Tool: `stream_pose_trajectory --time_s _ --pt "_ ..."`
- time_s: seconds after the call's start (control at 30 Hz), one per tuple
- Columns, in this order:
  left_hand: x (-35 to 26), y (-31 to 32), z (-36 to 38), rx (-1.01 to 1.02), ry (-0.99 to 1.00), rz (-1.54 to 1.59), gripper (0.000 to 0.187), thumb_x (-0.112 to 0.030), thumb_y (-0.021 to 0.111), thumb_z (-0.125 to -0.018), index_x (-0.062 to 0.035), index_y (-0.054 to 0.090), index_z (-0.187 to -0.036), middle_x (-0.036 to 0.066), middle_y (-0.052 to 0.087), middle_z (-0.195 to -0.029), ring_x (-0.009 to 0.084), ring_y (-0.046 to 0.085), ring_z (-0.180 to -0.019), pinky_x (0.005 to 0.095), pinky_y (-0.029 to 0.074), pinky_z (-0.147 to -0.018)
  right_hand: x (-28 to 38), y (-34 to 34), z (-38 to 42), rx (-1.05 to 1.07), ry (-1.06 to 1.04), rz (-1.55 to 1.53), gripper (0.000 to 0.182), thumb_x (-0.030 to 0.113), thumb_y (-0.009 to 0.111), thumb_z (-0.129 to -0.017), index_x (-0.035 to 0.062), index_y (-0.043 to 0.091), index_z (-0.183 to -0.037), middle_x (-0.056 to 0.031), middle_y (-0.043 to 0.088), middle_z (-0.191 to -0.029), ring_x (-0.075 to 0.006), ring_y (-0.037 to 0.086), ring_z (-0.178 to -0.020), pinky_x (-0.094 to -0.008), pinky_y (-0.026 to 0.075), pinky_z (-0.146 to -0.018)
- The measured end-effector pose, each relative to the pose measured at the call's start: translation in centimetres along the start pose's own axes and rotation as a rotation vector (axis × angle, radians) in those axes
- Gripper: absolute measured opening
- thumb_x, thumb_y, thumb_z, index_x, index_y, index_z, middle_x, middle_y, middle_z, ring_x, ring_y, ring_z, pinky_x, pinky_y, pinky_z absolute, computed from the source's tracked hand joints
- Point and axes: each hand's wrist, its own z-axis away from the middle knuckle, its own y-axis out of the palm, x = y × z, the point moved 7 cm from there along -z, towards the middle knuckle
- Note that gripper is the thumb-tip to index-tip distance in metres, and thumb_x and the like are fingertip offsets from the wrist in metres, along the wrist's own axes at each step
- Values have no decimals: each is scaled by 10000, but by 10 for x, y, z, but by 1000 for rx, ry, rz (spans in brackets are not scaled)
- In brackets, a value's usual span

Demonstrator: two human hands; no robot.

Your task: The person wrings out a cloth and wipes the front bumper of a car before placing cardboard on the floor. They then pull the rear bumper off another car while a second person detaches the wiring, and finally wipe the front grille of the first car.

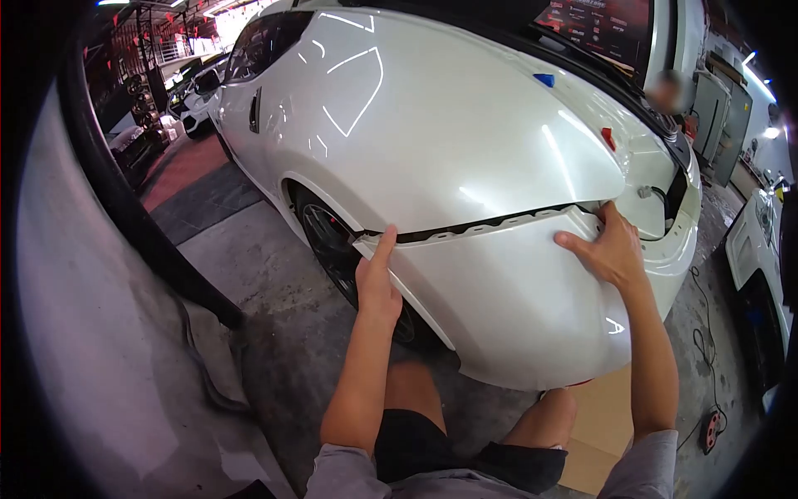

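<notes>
A white car [432,125] filled most of the view, seen from its front corner in a workshop. Its fender [465,150] was glossy and carried reflections of ceiling lights. Below the fender, the bumper [515,308] was held against the car, with a dark gap seen between its upper edge and the fender. A row of white mounting tabs [490,224] was visible along that gap. The front wheel [337,249] was seen behind the bumper's rear end, partly hidden by it.

The concrete floor [266,291] was stained, and a sheet of cardboard [598,424] lay under the bumper's lower edge. A grey cloth [100,349] took up the left side of the view. Another white car [195,96] was parked in the background, and a further white vehicle [761,249] stood at the right edge. A person [669,91] was seen beyond the car, blurred.

The left hand [378,283] was closed around the bumper's rear end beside the wheel, the thumb pointed up at the top corner. The right hand [611,249] was laid on the bumper's upper edge near the headlight opening, fingers spread and curled over the rim, gripping it. A blue clip [544,80] and a red clip [608,138] were stuck on the fender.
</notes>
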Motion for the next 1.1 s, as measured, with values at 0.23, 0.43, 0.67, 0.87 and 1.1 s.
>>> stream_pose_trajectory --time_s 0.23,0.43,0.67,0.87,1.1 --pt "6 -15 8 -159 -24 352 487 -435 450 -1029 -58 541 -1323 69 591 -1323 231 527 -1239 376 369 -1079 -16 11 -12 127 -58 -19 955 651 843 -588 -55 574 -1174 -249 678 -1033 -409 652 -955 -480 508 -856" --pt "25 -18 1 -367 -102 389 538 -478 481 -1009 -70 525 -1356 74 574 -1354 246 528 -1250 371 371 -1087 -29 12 -20 406 -174 13 790 537 829 -655 -26 637 -1175 -233 649 -1172 -414 586 -1137 -473 451 -986" --pt "36 -24 4 -319 -66 579 509 -491 487 -1008 -61 608 -1251 75 649 -1221 232 591 -1137 348 431 -1011 -36 22 -31 634 -124 29 847 416 852 -659 -40 543 -1303 -248 609 -1260 -398 580 -1175 -452 447 -1012" --pt "37 -42 6 -499 -65 -2 456 -417 538 -1005 -14 623 -1200 60 667 -1125 172 602 -1031 317 444 -949 -48 14 -37 874 -160 117 940 510 855 -634 -7 530 -1349 -243 598 -1285 -388 564 -1208 -444 445 -1025" --pt "10 -7 22 -629 -11 -144 367 -328 645 -973 0 628 -1138 49 665 -1068 126 599 -954 291 468 -872 -73 18 -37 1025 -12 305 891 734 732 -643 22 673 -1176 -205 696 -1111 -364 647 -1080 -428 498 -945"
